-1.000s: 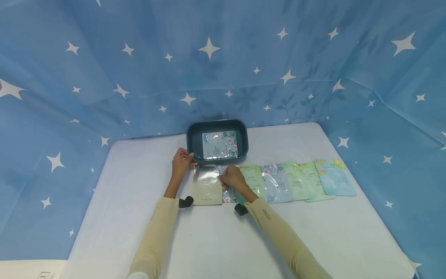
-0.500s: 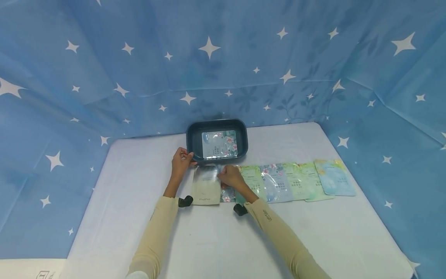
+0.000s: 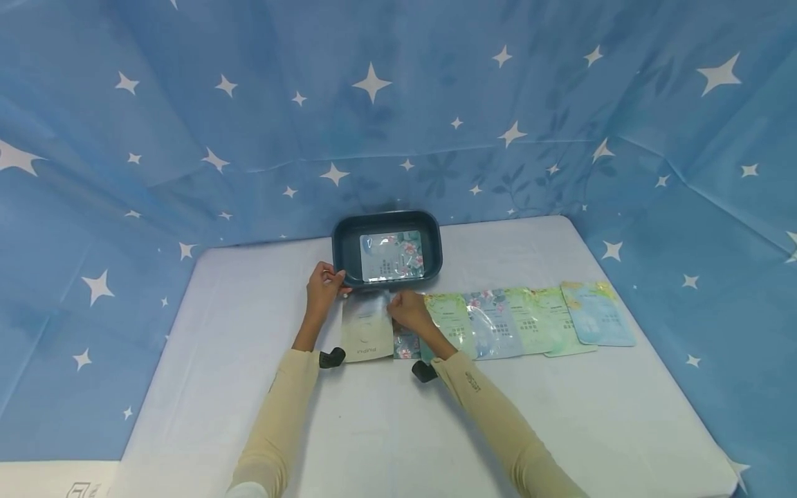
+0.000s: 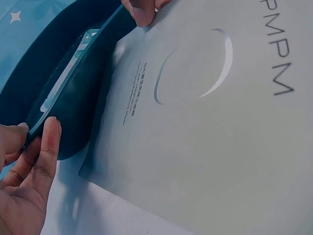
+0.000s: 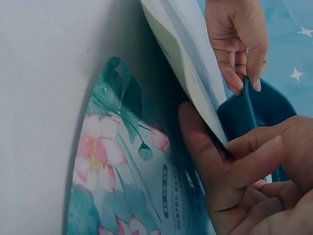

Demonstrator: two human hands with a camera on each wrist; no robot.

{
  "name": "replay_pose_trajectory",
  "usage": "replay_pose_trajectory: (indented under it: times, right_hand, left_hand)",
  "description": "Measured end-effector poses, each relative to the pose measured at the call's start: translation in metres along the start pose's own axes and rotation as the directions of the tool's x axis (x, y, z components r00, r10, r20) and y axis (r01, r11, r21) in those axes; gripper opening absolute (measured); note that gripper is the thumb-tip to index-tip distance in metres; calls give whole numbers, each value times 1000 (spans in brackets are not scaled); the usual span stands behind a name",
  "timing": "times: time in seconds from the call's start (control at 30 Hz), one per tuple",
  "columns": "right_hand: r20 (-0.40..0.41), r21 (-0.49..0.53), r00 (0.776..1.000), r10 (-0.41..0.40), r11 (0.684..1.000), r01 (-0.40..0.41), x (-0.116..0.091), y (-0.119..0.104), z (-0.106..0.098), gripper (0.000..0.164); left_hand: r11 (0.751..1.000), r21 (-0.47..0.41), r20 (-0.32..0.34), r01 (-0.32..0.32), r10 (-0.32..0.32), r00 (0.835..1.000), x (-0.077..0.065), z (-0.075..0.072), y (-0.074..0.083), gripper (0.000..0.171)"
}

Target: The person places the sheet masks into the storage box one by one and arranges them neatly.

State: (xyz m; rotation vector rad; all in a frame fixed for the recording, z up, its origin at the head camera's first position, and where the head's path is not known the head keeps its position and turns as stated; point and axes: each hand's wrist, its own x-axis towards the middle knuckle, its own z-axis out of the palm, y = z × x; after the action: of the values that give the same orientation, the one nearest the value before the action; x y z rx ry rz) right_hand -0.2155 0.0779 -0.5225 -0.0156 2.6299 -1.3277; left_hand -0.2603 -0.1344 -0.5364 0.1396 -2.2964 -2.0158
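Note:
My left hand [image 3: 322, 289] pinches the near left corner of a dark teal tray [image 3: 349, 254] between thumb and fingers. Inside the tray lies a floral sheet mask sachet [image 3: 391, 257]. My right hand [image 3: 411, 310] pinches the right edge of a cream sheet mask sachet [image 3: 366, 337], silvery at its far end. In the right wrist view that cream sachet [image 5: 171, 54] is raised off the table along the held edge. Beneath the right hand, a sachet with pink lotus flowers [image 5: 105, 161] lies flat; the hand partly hides it in the head view.
Overlapping sachets run rightward along the table: a green one [image 3: 450, 318], a blue floral one [image 3: 496, 332], further green ones [image 3: 529, 325], and a light blue one [image 3: 600, 318] at the end. A blue star-patterned curtain [image 3: 398, 97] stands behind the white table [image 3: 373, 422].
My right hand has moved slightly left with the cream sachet's edge, and that edge has shifted left, baring more of the lotus sachet. My left hand stays on the tray.

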Motion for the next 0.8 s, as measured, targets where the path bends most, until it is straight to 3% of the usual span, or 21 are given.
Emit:
replay_pose_trajectory:
  times: [0.23,0.53,0.8]
  right_hand:
    - [13,27,1000,5,1000,-5,1,-1,3,19]
    - [22,-32,999,-35,999,35,2,-3,4,20]
    - [83,48,995,47,998,-51,-2,-4,2,21]
  left_hand:
    - [1000,-18,-4,-5,5,1000,1,1,-3,19]
    - [1000,6,-3,-10,10,1000,3,1,-2,21]
    - [999,26,-7,-21,21,1000,2,0,-2,19]
